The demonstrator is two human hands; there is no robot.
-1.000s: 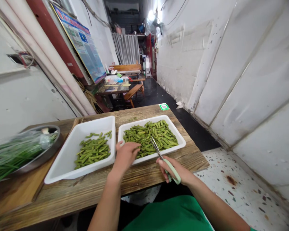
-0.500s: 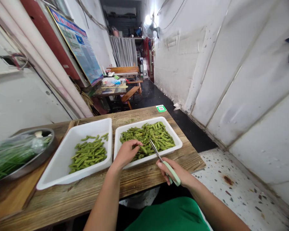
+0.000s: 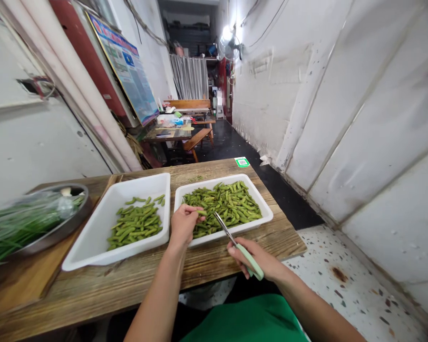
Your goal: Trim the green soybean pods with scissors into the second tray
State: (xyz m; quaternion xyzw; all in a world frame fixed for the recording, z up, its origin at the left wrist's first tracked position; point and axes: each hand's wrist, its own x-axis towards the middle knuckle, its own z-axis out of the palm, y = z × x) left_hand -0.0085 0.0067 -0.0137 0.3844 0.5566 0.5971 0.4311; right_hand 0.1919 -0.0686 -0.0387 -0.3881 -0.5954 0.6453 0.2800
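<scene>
While pinching one edamame pod [image 3: 201,213] in left hand [image 3: 183,224] fingers over the right-hand white tray [image 3: 267,216], bring the pod tip between the blades of the scissors [image 3: 235,244] gripped by the right hand [image 3: 259,260], snip close, keep fingertips back.

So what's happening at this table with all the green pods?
A person sits at a wooden table with two white trays. The left hand pinches a green pod over the right tray, which is heaped with pods. The right hand holds scissors with pale green handles, blades pointing at that pod. The left tray holds a smaller pile. A metal bowl of bagged greens sits at the far left.
</scene>
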